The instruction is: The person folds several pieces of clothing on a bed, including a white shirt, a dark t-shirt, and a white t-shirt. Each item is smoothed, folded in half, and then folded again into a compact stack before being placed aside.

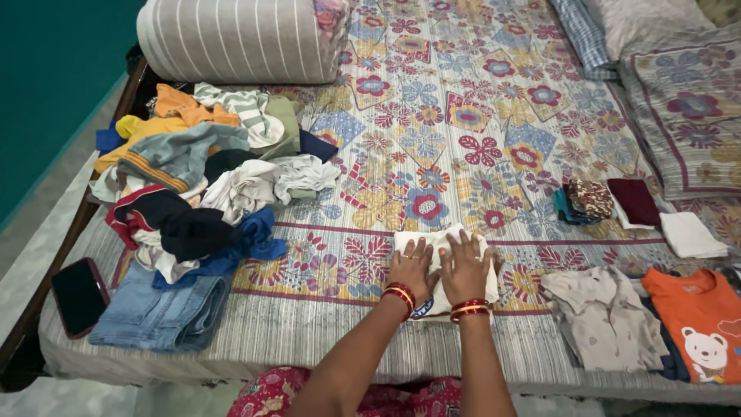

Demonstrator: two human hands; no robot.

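A folded white cloth [421,239] lies on the flowered bedsheet [455,131] near the bed's front edge. My left hand [411,266] and my right hand [465,266] both press flat on it, side by side, fingers spread. Red and gold bangles circle both wrists. A heap of unfolded clothes [193,181] in mixed colours lies to the left of my hands. Blue jeans [158,313] lie at the front left corner.
A dark phone [77,296] rests at the bed's left edge. Folded items [590,201], a maroon cloth [634,201] and a white cloth [691,234] lie at right, with a beige shirt [598,316] and an orange bear-print shirt [698,320]. A striped bolster [231,38] and pillows [683,100] lie at the back.
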